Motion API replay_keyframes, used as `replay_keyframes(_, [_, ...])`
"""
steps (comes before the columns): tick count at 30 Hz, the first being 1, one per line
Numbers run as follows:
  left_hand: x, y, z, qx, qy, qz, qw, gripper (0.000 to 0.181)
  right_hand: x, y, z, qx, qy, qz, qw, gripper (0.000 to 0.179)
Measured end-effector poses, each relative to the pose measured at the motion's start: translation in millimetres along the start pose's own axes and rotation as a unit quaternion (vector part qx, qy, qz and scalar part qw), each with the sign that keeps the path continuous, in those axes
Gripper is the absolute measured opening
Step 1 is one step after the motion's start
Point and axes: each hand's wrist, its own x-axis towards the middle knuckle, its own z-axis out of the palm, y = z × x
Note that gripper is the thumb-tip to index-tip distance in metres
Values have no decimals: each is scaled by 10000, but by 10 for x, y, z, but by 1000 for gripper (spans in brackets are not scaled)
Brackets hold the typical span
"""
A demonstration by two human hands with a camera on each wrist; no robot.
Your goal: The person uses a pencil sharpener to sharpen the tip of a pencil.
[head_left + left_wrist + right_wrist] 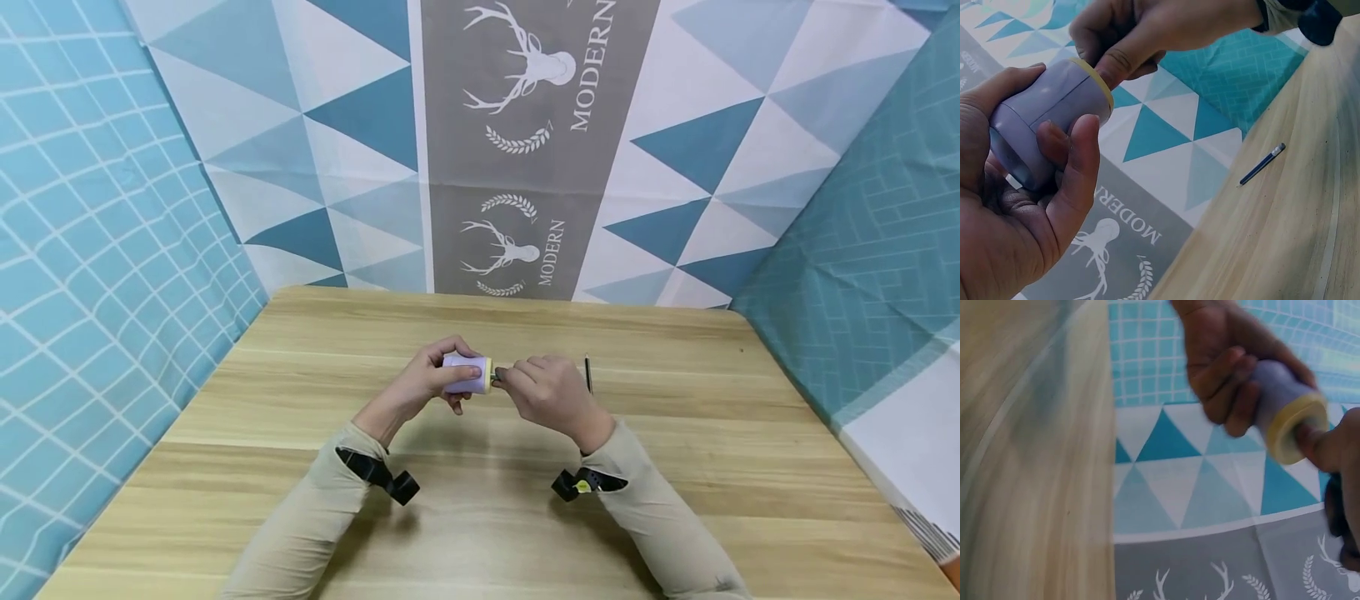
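A lavender cylinder (467,387) with a yellow rim (1105,87) is held sideways above the table. My left hand (427,372) grips it, thumb along one side and fingers round the other. In the left wrist view, its back end has a dark, hollow-looking part. My right hand (553,393) meets the yellow end with curled fingers, pinching a small dark piece (495,377) that sticks out there. The right thumb overlaps the opening in the right wrist view, where a black part (1335,506) shows under the hand. Most of the pinched piece is hidden; I cannot tell its kind.
A dark pencil (588,373) lies on the wooden table (480,517), just right of the right hand. Behind the table hangs a triangle-patterned cloth (360,158) with a grey deer panel. Blue cloths flank both sides. Each wrist wears a black camera strap.
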Motion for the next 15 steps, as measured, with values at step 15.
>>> replay_keyframes(15, [13,-29,79,275,-153,53,9995,24,108,28,-235,3314,-1683,3192,8718,16])
